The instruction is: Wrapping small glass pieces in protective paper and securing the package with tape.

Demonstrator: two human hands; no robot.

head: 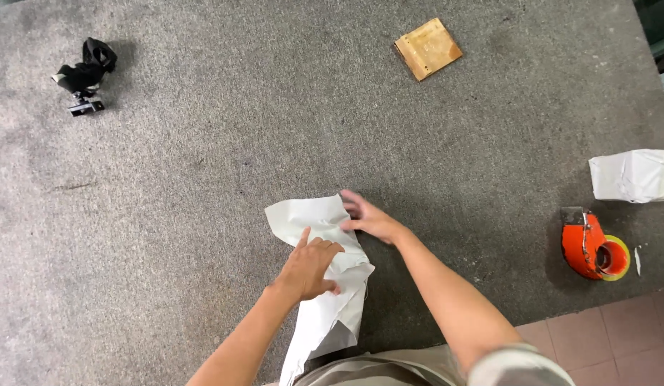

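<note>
Grey carpeted table [203,179]: left hand [312,268], right hand [367,218] flat on white paper [325,307].

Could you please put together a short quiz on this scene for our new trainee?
1. True or false: both hands touch the white bag.
2. Which thing lies farthest from the hands: A) tape dispenser, B) black strap, C) wooden square?
3. What colour is the dispenser's body?

Key: 1 true: left hand and right hand press on it. 2 B. 3 orange.
</note>
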